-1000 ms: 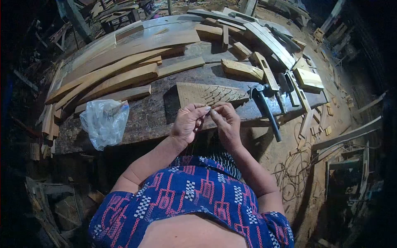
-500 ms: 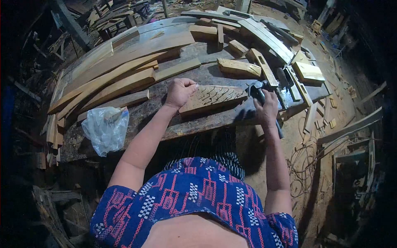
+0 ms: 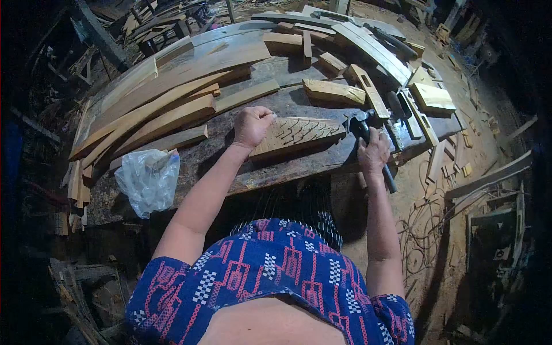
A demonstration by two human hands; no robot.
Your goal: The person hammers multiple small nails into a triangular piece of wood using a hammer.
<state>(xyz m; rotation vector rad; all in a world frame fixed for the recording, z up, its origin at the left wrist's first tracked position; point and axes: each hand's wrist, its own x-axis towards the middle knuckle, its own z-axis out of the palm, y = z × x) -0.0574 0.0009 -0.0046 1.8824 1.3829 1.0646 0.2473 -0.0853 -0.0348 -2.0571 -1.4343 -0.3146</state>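
Note:
A thick wooden block [image 3: 299, 144] lies near the front edge of the bench, its top covered with rows of short dark marks that look like small nails. At its left end my left hand [image 3: 253, 126] is closed in a pinch, thumb and forefinger together close over the top face. What those fingers hold is too small to make out. Just past the block's right end, my right hand [image 3: 374, 152] wraps round the handle of a hammer [image 3: 390, 179]. The hammer's dark metal head points away from me, beside the block's end.
Long boards [image 3: 172, 118] lie across the left of the workbench [image 3: 287, 99]. A clear plastic bag [image 3: 148, 181] hangs over the front edge at left. Beyond the block are a short wood piece [image 3: 333, 92], a wooden hand plane [image 3: 368, 91] and more offcuts. Scraps litter the floor.
My right hand and the hammer have shifted slightly to the right. My left hand keeps its pinch at the block's left end.

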